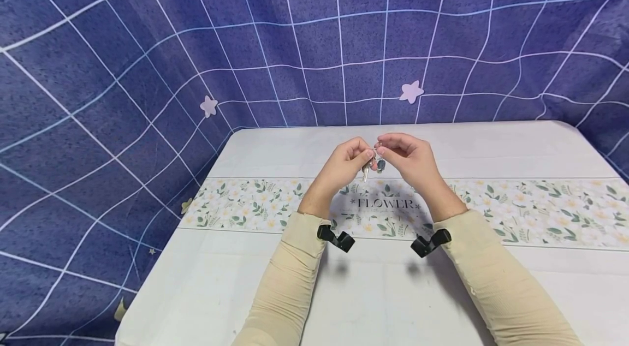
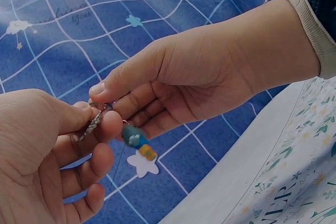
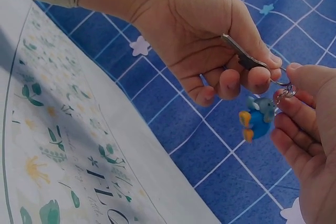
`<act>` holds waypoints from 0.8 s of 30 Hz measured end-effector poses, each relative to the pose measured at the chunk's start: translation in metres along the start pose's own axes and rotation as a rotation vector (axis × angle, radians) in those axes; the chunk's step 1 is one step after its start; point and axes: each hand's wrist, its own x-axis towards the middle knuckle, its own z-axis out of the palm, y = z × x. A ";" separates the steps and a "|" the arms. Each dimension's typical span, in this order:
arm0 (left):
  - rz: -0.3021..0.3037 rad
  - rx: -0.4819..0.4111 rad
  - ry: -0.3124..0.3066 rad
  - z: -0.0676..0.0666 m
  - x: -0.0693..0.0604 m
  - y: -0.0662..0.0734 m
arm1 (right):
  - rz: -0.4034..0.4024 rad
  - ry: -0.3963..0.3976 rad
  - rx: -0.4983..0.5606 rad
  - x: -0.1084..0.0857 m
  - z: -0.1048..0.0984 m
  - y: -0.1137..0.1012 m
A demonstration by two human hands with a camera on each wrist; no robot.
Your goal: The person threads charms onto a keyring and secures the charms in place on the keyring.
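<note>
Both hands meet in the air above the table. My left hand (image 1: 344,165) pinches a silver key (image 3: 244,57) and the edge of a metal key ring (image 3: 282,79) between thumb and forefinger. The key's blade points back toward the left palm. On the other side, my right hand (image 1: 411,161) pinches the same ring between thumb and fingers. From a short chain (image 3: 283,95) on the ring hangs a small elephant figure (image 3: 257,119) with a grey-blue head, blue body and yellow feet. Fingertips hide part of the ring, so I cannot tell whether it is spread apart.
A white table cover (image 1: 393,291) with a floral band (image 1: 275,204) and the word FLOWER lies below the hands. Behind and to the left hangs a blue grid-patterned cloth (image 1: 314,40) with stars. Black straps with mounts (image 1: 336,238) sit on both wrists.
</note>
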 end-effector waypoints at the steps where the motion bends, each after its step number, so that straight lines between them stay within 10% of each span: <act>1: -0.002 -0.002 -0.001 0.000 0.000 0.000 | -0.004 -0.002 -0.002 0.000 0.000 0.000; 24: 0.017 0.048 0.021 0.000 0.000 0.002 | -0.001 -0.062 0.000 0.002 -0.004 -0.001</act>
